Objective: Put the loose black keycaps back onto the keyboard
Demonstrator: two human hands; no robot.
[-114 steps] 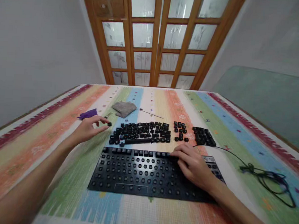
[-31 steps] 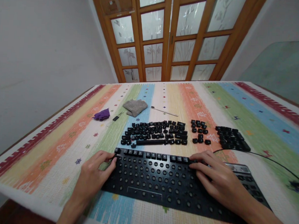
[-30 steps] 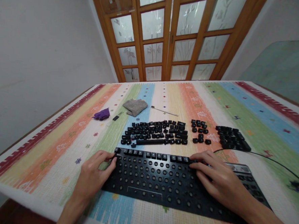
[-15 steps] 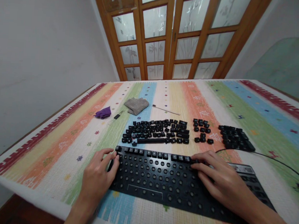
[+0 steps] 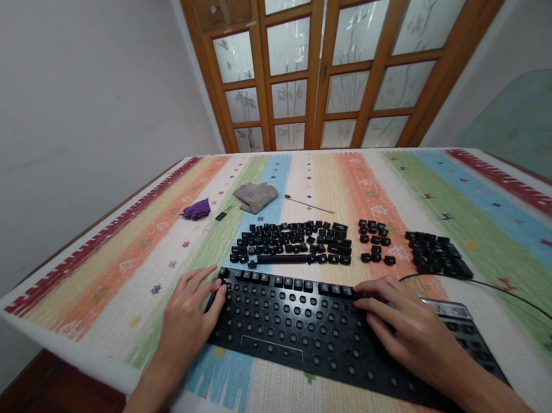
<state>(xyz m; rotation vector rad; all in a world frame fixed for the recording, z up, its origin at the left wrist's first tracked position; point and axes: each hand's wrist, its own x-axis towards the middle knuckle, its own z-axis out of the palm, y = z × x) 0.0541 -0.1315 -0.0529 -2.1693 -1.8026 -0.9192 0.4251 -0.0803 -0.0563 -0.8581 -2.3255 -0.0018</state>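
A black keyboard point(image 5: 292, 319) lies on the striped tablecloth. Only its top row still carries keycaps point(image 5: 294, 283); bare key stems cover the rest of its main block. My left hand point(image 5: 192, 307) grips the upper left corner, thumb over the top face and fingers along the side. At the right end of the top row, the fingertips of my right hand point(image 5: 402, 323) are closed about the last keycap, which they partly hide. This hand and forearm also cover much of the keyboard's right part.
Behind the keyboard lie loose keycaps point(image 5: 292, 242), a smaller group point(image 5: 372, 232) and a number-pad group point(image 5: 436, 254). Farther back are a grey cloth point(image 5: 256, 196), a purple cloth point(image 5: 196, 209), a small black tool point(image 5: 221, 216) and a thin brush point(image 5: 310, 203). A cable point(image 5: 500, 289) runs right.
The view has shifted slightly, so the table things sit a little farther right. Both hands keep their places on the keyboard; the left fingers lie a bit straighter along its corner.
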